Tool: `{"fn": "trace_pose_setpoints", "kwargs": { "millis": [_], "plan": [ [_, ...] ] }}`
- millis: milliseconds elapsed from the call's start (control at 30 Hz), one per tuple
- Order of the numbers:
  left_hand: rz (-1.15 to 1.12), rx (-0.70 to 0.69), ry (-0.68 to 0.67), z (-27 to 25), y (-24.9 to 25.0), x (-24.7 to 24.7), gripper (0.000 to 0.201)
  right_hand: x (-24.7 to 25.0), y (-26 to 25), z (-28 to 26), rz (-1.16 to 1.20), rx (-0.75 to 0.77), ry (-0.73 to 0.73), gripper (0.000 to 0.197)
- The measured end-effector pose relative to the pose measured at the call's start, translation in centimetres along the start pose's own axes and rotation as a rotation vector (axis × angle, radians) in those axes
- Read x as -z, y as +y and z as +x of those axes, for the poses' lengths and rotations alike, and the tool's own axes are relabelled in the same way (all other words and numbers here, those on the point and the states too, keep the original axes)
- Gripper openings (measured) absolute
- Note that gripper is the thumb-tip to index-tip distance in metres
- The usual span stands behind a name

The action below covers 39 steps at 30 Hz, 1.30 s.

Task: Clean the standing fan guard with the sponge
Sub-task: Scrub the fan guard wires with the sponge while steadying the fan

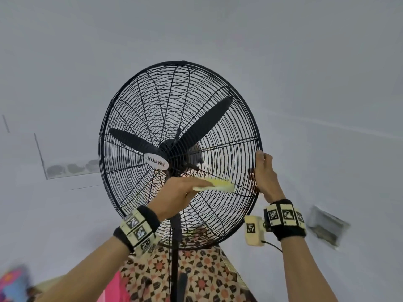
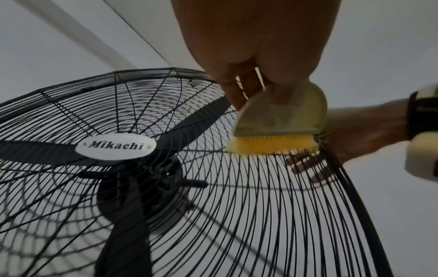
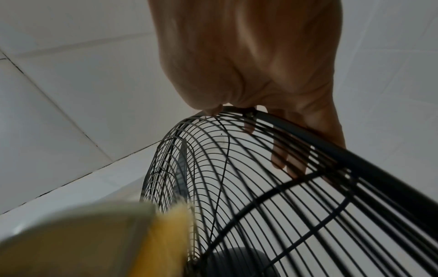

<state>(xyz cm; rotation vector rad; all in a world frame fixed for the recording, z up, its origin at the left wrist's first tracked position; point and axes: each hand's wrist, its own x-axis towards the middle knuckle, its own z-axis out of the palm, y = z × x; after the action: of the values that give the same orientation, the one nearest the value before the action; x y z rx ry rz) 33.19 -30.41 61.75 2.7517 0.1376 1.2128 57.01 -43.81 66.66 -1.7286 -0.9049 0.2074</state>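
- Nearest, the left hand (image 1: 174,194) pinches the sponge (image 1: 214,185), thumb on one side and fingers on the other, and presses its yellow face flat against the front wires of the guard (image 1: 139,101), just right of the hub and below it.
- In the left wrist view the sponge (image 2: 277,121) shows a pale backing over a yellow layer, with the wires biting into the yellow edge.
- To the right, the right hand (image 1: 265,173) grasps the rim (image 1: 258,136) of the guard, thumb on the front and fingers wrapped behind the wires, apparently steadying the fan head.
- The right wrist view shows the fingers (image 3: 279,157) poking through behind the outer wires, inside the cage.
- Behind the wires the blades (image 1: 205,123) look still; the oval badge (image 1: 156,161) sits over the hub.
- Below, the pole (image 1: 175,247) runs down past a patterned cloth (image 1: 202,275); the base is out of sight.
- Farthest is a plain white wall (image 1: 305,62).
- Risks, as a judgement:
  - Hard pressure on the sponge could tilt the fan head or rock the stand if the right hand slackens.
  - The thin wires could snag and tear the soft yellow layer, leaving crumbs in the guard.
  - Fingers inside the cage would be in danger if the fan were powered; whether it is unplugged cannot be told.
  - A wet sponge dripping toward the motor could cause damage; its wetness is not visible.
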Motion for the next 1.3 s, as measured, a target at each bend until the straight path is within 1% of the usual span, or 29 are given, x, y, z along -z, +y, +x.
{"fn": "trace_pose_setpoints", "kwargs": {
  "millis": [33,67,133,167,200,233,300,333,400,433,467,533,567,600,633,700,733,767,800,833,867,900,967,1033,1067,1133,1200,1267,1300],
  "plan": [
    [-0.006,0.007,0.028,0.2,0.1,0.2,0.040,0.1,0.0,-0.1,0.006,0.007,-0.010,0.064],
    [-0.021,0.015,0.103,1.0,0.1,0.5,0.038,0.2,-0.1,-0.1,0.009,0.014,-0.014,0.066],
    [-0.054,0.059,0.294,3.5,0.5,1.5,0.036,0.0,-0.3,-0.2,-0.013,0.037,-0.014,0.070],
    [-0.048,0.088,0.360,4.6,0.7,1.7,0.037,-0.1,-0.4,-0.3,-0.030,0.051,-0.008,0.071],
    [-0.029,0.101,0.387,5.2,0.8,1.7,0.038,-0.2,-0.4,-0.4,-0.040,0.057,0.001,0.070],
    [-0.012,0.105,0.378,5.4,0.8,1.5,0.040,-0.3,-0.5,-0.4,-0.044,0.059,0.009,0.069],
    [0.009,0.079,0.293,4.2,0.4,0.4,0.045,-0.4,-0.4,-0.2,-0.048,0.065,0.032,0.068],
    [0.020,0.046,0.233,3.2,0.4,-0.2,0.045,-0.4,-0.2,-0.1,-0.046,0.067,0.043,0.070],
    [0.010,-0.013,0.123,1.3,1.1,-0.8,0.039,-0.3,0.3,0.2,-0.047,0.062,0.051,0.081],
    [-0.004,-0.028,0.114,1.0,1.4,-0.8,0.037,-0.3,0.5,0.2,-0.048,0.051,0.051,0.082],
    [-0.006,-0.030,0.150,1.3,1.5,-0.7,0.036,-0.2,0.5,0.2,-0.048,0.044,0.052,0.078],
    [-0.009,0.007,0.271,3.2,1.6,0.0,0.040,-0.2,0.0,-0.1,-0.037,0.049,0.057,0.063],
    [-0.020,0.033,0.325,4.3,1.5,0.4,0.042,-0.2,-0.2,-0.3,-0.029,0.048,0.052,0.060],
    [-0.024,0.045,0.354,5.1,1.5,0.7,0.043,-0.2,-0.5,-0.4,-0.024,0.045,0.040,0.061],
    [-0.014,0.040,0.350,5.5,1.5,0.7,0.045,-0.2,-0.6,-0.4,-0.021,0.039,0.031,0.065],
    [0.040,-0.009,0.253,4.6,1.2,0.0,0.047,0.1,-0.6,-0.4,-0.007,0.021,0.016,0.083],
    [0.060,-0.047,0.178,3.6,0.9,-0.3,0.043,0.3,-0.6,-0.4,0.010,0.004,0.009,0.092],
    [0.066,-0.087,0.101,2.7,0.8,-0.5,0.035,0.5,-0.4,-0.3,0.027,-0.007,0.000,0.096],
    [0.065,-0.112,0.038,2.0,0.9,-0.4,0.031,0.7,-0.2,-0.2,0.039,-0.015,-0.012,0.094],
    [0.060,-0.120,0.007,1.8,1.1,0.0,0.032,0.9,-0.1,-0.2,0.053,-0.022,-0.030,0.088],
    [0.059,-0.116,0.021,2.4,1.4,0.5,0.032,1.0,-0.2,-0.3,0.071,-0.034,-0.048,0.081],
    [0.069,-0.104,0.079,3.4,1.7,1.0,0.032,1.0,-0.4,-0.4,0.085,-0.040,-0.065,0.075],
    [0.105,-0.073,0.239,6.1,2.4,2.1,0.030,0.9,-0.7,-0.5,0.088,-0.028,-0.081,0.068],
    [0.146,-0.040,0.327,8.2,3.1,2.7,0.028,0.8,-1.0,-0.6,0.106,-0.026,-0.076,0.067],
    [0.160,-0.036,0.331,8.6,3.5,2.5,0.029,0.9,-0.9,-0.5,0.121,-0.039,-0.075,0.071],
    [0.190,-0.076,0.287,7.5,4.2,1.3,0.032,1.1,-0.6,-0.2,0.140,-0.063,-0.088,0.077],
    [0.244,-0.149,0.184,4.7,4.8,-0.9,0.039,1.4,0.0,0.2,0.160,-0.092,-0.103,0.080],
    [0.246,-0.179,0.077,2.0,5.5,-2.5,0.045,1.6,0.6,0.4,0.180,-0.106,-0.123,0.077],
    [0.236,-0.178,0.061,1.6,5.8,-2.6,0.044,1.7,0.8,0.4,0.195,-0.103,-0.136,0.074]
  ]
}}
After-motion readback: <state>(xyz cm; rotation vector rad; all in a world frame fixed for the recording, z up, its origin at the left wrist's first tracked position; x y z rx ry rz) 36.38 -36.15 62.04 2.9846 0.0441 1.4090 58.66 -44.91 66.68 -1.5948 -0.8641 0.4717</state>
